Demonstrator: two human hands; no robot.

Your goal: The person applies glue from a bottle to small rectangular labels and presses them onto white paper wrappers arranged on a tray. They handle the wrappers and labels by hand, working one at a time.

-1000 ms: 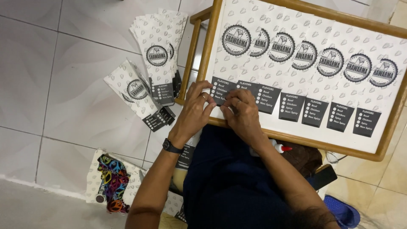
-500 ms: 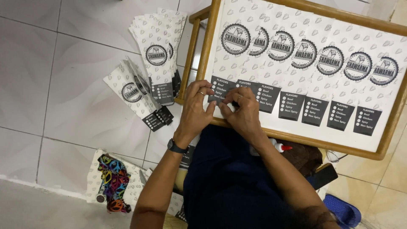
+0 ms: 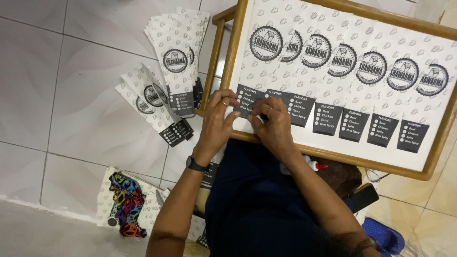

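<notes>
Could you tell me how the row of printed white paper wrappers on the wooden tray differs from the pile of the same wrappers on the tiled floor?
The row of wrappers on the tray lies flat, overlapping evenly in a line; the pile of wrappers on the floor is fanned loosely in bunches. The left hand and right hand press on the row's leftmost sheet; the pile lies untouched. Both show round dark emblems and dark panels.

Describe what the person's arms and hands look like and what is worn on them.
Both arms are bare to well above the elbow, no sleeves showing. The left hand has a ring on one finger, and a dark wristwatch with a dark strap sits on that wrist. The right hand also carries a ring on one finger; its wrist is bare. No gloves on either hand.
</notes>
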